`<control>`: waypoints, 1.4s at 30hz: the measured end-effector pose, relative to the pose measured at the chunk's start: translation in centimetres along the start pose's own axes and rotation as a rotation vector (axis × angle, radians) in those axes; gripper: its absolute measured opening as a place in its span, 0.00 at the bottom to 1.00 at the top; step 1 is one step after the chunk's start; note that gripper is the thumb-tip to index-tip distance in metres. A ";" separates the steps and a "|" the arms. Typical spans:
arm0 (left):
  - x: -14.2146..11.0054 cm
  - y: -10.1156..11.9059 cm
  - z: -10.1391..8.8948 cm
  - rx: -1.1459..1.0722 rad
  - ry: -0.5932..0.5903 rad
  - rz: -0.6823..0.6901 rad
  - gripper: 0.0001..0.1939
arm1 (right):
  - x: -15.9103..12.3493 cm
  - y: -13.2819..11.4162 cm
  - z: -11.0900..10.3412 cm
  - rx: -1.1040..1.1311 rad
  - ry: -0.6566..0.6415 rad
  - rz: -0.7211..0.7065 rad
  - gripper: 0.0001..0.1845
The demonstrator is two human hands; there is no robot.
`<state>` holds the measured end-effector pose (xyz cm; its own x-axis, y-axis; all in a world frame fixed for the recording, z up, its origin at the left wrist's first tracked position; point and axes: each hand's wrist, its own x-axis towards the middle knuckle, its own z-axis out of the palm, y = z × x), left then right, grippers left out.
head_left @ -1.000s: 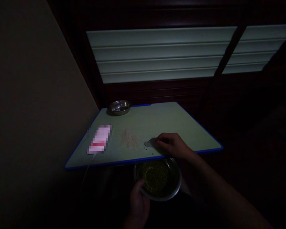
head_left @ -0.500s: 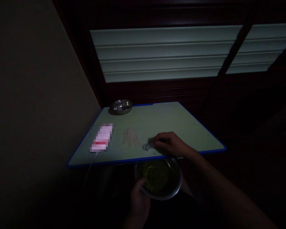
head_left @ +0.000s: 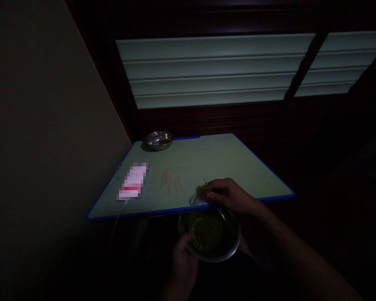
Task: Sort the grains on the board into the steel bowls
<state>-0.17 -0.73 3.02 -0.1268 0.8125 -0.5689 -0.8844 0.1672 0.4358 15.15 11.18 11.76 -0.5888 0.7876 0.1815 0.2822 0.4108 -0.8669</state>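
Note:
My left hand [head_left: 183,261] grips the rim of a steel bowl [head_left: 232,246] filled with small green beans, held just below the near edge of a pale green table [head_left: 207,161]. Resting on the table at that edge, my right hand [head_left: 228,194] is curled over a small shiny object [head_left: 196,199] that I cannot make out. A few dark beans [head_left: 203,182] lie loose just beyond the fingers. A pile of pale grains [head_left: 172,183] sits on the table to the left of that hand.
An empty steel bowl [head_left: 158,140] stands at the table's far left corner. A pink and white flat item [head_left: 132,181] with a cable lies near the left edge. A wall [head_left: 44,146] runs along the left; the room is dark.
My right hand has slid the shiny object toward the table's near edge, above the bowl. A few dark beans now show beyond the fingers. The left hand and bowl stay put.

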 end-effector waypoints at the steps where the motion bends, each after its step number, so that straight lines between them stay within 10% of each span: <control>1: 0.0 0.0 0.0 0.006 0.001 0.004 0.22 | -0.1 0.0 0.0 -0.006 0.007 0.011 0.09; 11: 0.1 -0.4 0.1 0.015 -0.003 -0.004 0.22 | -1.2 0.2 0.0 -0.047 0.094 0.072 0.08; 20: 0.0 -0.8 -0.1 0.017 0.000 -0.023 0.20 | -0.1 2.1 -2.6 -0.138 0.592 0.190 0.08; 42: 0.3 -1.1 -0.6 0.054 -0.013 -0.049 0.24 | -0.4 2.2 -1.4 -0.228 0.381 0.087 0.10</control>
<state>0.53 -0.99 1.96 -0.0781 0.8099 -0.5814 -0.8636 0.2363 0.4453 17.07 12.44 10.40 -0.2471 0.9188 0.3077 0.5031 0.3931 -0.7697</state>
